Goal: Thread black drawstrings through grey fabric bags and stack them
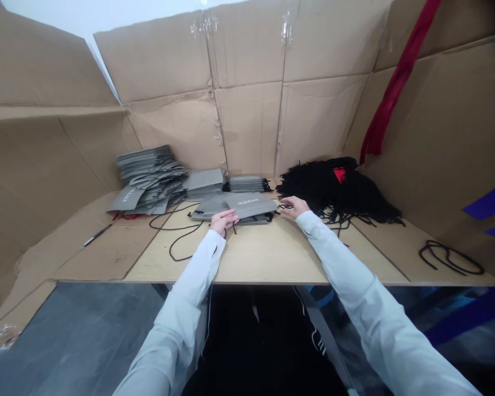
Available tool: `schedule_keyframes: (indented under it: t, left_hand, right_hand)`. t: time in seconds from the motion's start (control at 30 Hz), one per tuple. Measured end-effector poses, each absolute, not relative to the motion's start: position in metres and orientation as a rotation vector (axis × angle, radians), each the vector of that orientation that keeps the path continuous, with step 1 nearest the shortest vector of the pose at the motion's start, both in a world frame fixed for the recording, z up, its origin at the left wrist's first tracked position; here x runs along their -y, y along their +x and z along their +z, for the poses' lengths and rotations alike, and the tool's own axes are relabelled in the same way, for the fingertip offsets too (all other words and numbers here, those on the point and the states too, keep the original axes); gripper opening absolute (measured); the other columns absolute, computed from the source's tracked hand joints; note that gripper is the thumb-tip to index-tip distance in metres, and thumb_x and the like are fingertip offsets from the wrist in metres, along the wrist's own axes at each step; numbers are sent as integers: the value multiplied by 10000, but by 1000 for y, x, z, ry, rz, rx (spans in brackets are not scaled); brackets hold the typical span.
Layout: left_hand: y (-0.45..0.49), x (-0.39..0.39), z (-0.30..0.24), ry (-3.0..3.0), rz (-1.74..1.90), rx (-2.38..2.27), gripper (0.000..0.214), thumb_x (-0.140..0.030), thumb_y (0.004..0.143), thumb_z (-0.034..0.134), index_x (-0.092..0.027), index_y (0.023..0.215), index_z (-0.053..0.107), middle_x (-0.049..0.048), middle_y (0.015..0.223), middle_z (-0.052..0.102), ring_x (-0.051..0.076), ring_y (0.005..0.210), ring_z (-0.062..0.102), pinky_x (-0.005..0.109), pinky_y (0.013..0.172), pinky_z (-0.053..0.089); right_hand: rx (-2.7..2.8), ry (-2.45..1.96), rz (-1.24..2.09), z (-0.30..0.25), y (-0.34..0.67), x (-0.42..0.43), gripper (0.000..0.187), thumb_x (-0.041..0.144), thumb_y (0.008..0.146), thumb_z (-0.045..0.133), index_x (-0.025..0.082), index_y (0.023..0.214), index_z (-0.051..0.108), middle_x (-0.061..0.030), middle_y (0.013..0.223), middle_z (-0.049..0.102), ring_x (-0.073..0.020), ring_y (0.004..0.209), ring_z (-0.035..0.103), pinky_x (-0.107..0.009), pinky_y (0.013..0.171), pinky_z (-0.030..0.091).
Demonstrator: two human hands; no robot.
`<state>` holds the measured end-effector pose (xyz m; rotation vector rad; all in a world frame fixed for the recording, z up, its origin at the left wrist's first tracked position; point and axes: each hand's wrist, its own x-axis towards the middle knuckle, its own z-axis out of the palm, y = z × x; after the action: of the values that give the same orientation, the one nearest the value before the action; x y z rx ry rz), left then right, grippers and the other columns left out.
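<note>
My left hand (224, 221) grips the lower left of a flat grey drawstring pouch (253, 205) with pale lettering, thumb on top. The pouch rests above other grey pouches at the middle of the table. At its right end, the fingers of my right hand (295, 207) are pinched together on a black cord (285, 207), part of which the fingers hide. A short black cord end hangs below my left fingers. Just behind my right hand lies a large heap of black cords (342, 190) with a red band in it.
Tall stacks of grey pouches (150, 176) stand at the back left, beside a smaller stack (204, 181) and corded pouches (249, 184). A pen (95, 236) lies at left, a looped black cord (451, 257) at right. Cardboard walls (247, 126) enclose the table; a red strip (400, 82) hangs at right.
</note>
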<state>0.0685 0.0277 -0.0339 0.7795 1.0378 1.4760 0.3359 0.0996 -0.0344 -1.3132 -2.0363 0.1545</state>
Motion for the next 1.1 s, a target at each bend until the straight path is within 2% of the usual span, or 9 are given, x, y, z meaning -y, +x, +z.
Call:
schedule_keyframes:
  t: [0.1,0.17,0.27,0.43,0.7,0.9,1.1]
  left_hand:
    - [69,-28,-34,793,1459,-1023,327,62,510,645,-59,814,632,75,713,619,131,651,612,324,808,493]
    - [69,-29,-35,806,1444,-1009,347,52,502,658,-66,828,637,77,732,621,135,669,613,322,811,492]
    - [69,-29,-34,827,1436,-992,355,42,496,666,-71,832,639,80,753,621,139,690,614,312,806,493]
    - [69,-28,-33,863,1414,-983,352,34,498,669,-76,831,640,83,770,627,141,689,615,310,805,492]
    - [70,-26,-31,879,1451,-937,345,12,501,674,-84,830,641,63,737,629,119,673,605,309,809,485]
    - [72,-27,-28,963,1518,-933,422,-30,448,711,-88,861,643,4,653,576,93,604,586,301,773,480]
    - [72,-32,-35,1146,1474,-1008,560,-143,410,750,-101,954,622,31,714,622,105,617,584,291,758,453]
  right_hand:
    - [1849,-1270,503,-39,351,-97,228,258,579,652,116,753,616,-28,625,604,-104,541,538,-228,549,450]
    - [1746,-1251,739,-40,351,-93,192,288,587,649,125,677,605,-3,522,580,-88,437,509,-210,456,443]
    - [1534,-1184,1035,-38,344,-89,224,322,594,660,111,621,589,-21,495,587,-94,406,522,-204,409,455]
    - [1247,-1069,1338,-32,336,-88,184,231,596,686,80,594,580,-52,501,598,-95,418,545,-180,399,466]
    - [1134,-1009,1435,-31,343,-90,124,160,606,681,75,609,590,-36,516,597,-58,416,533,-120,400,459]
    - [1001,-999,1321,-21,356,-92,177,241,657,647,86,626,568,-5,470,550,-41,363,487,-121,358,439]
    - [912,-1029,1178,-17,363,-94,250,319,640,656,111,616,518,24,431,501,-50,336,463,-148,321,429]
